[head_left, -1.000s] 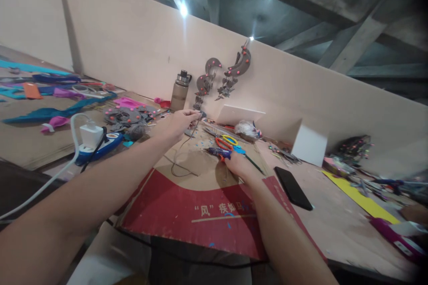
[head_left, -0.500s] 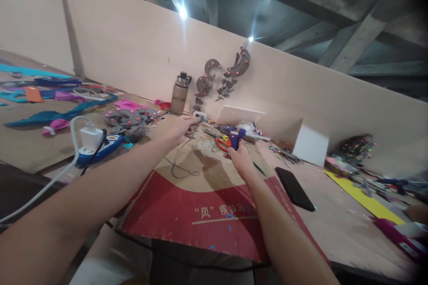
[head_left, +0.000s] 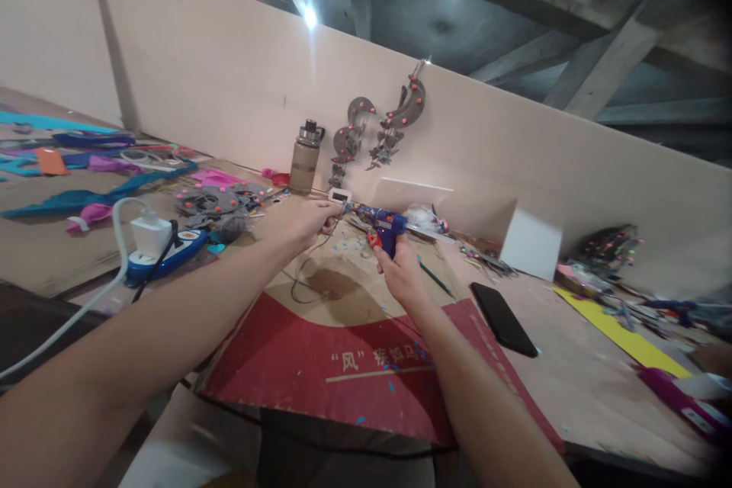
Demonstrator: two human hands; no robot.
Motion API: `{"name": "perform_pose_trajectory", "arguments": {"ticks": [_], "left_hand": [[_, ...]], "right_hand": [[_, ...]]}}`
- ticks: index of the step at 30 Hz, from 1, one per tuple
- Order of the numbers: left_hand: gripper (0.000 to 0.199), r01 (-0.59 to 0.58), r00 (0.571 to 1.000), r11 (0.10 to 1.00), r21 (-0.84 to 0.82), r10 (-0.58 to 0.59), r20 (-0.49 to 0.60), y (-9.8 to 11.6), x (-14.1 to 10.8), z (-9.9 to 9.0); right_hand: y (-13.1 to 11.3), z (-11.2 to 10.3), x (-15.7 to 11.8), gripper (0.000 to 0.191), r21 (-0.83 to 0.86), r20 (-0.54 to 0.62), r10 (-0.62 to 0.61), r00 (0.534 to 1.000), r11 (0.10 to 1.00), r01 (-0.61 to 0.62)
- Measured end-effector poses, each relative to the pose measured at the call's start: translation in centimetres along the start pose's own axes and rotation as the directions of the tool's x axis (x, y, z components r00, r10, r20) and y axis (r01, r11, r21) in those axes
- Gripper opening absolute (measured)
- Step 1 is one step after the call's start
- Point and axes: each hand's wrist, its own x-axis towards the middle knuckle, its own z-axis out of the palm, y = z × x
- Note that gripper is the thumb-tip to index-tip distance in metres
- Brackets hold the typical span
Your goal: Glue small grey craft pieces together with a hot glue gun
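Observation:
My right hand (head_left: 399,268) grips the handle of a blue hot glue gun (head_left: 386,227), its finger at the orange trigger. The gun's nozzle points left, close to the fingertips of my left hand (head_left: 321,221). That hand is closed in a pinch on a thin grey cord (head_left: 297,291), which hangs down and loops on the cardboard. A small greyish bit shows at the pinch; what it is I cannot make out.
Red-printed cardboard (head_left: 274,366) covers the bench before me. A water bottle (head_left: 305,158) stands behind my left hand. A black phone (head_left: 503,319) lies on the right, a power strip (head_left: 165,255) on the left. Grey moon-shaped felt ornaments (head_left: 405,108) hang against the partition.
The glue gun has moved left and turned, bringing its nozzle close to my left fingertips. My left hand stays almost in place, still pinching the cord.

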Motion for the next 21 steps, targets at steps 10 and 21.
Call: {"name": "perform_pose_trajectory", "arguments": {"ticks": [10,21], "left_hand": [[0.014,-0.013,1.000,0.986,0.167,0.016,-0.015,0.9,-1.4,0.8],[0.012,-0.023,0.997,0.968,0.251,0.041,-0.067,1.2,-1.7,1.1]], "right_hand": [[-0.2,-0.1,-0.1,0.027,-0.056,-0.006,0.013,1.000,0.998,-0.013],[-0.6,-0.2,-0.1,0.027,-0.110,-0.005,0.007,1.000,0.994,-0.008]]}}
